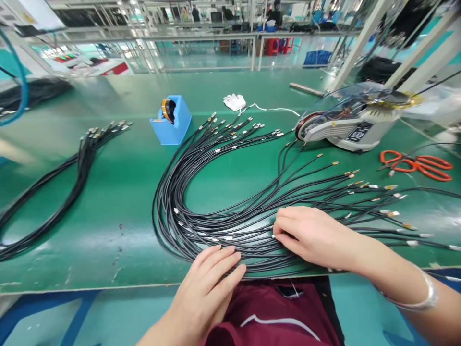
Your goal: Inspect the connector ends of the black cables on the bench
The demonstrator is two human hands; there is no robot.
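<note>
Head view: I see the black cables (175, 187) laid in a U-shaped bend on the green table (104, 226), the curve toward the left and the ends toward the right. The left hand (214, 276) rests on the lower strands, fingers loosely spread. The right hand (306, 235) is curled over the strands, thumb near the fingertips; I cannot tell whether it pinches one. Beyond the bend stand a blue tape holder (180, 126) and, farther right, a grey machine (367, 127).
</note>
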